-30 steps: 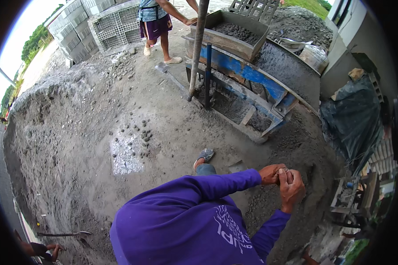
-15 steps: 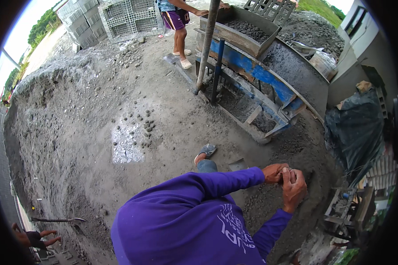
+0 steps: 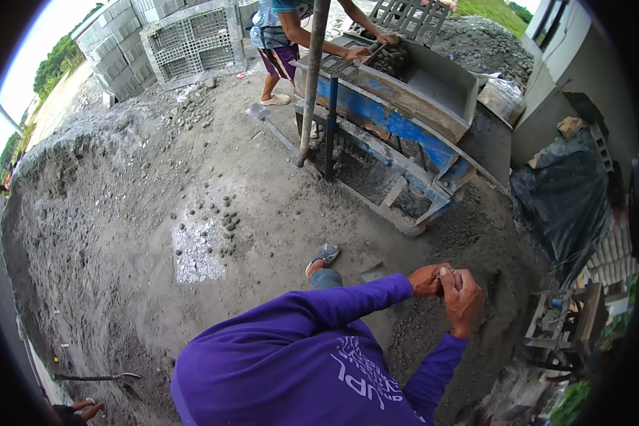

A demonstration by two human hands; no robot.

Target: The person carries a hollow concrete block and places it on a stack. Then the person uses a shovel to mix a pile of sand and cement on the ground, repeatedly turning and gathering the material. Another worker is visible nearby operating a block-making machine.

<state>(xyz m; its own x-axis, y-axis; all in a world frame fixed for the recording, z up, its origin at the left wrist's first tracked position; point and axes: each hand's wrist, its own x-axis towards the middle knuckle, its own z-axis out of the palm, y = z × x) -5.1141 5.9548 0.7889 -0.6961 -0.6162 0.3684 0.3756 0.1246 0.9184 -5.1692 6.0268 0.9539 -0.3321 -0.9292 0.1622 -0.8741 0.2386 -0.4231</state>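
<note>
My left hand (image 3: pixel 428 280) and my right hand (image 3: pixel 464 298) meet in front of me, above the grey ground, at the ends of my purple sleeves. Both have curled fingers, with thumbs and fingertips pressed together where they touch. Whatever is pinched there is too small or hidden to make out. Left of my hands, a flat metal blade (image 3: pixel 373 271) lies on the ground. A foot in a dark slip-on shoe (image 3: pixel 326 254) rests just beyond my left sleeve.
A co-worker (image 3: pixel 298 35) leans over a blue block-making machine (image 3: pixel 405 117) with a metal feed box (image 3: pixel 440 85). Stacked concrete blocks (image 3: pixel 117 50) stand far left. A shovel (image 3: pixel 99 376) lies lower left. Dark plastic sheeting (image 3: pixel 564 199) and a wooden stand (image 3: pixel 557 323) are at right.
The feed box has slid toward the near right, its mix now at the far end. The co-worker has leaned in with both hands over it. My hands stay together as the view shifts slightly.
</note>
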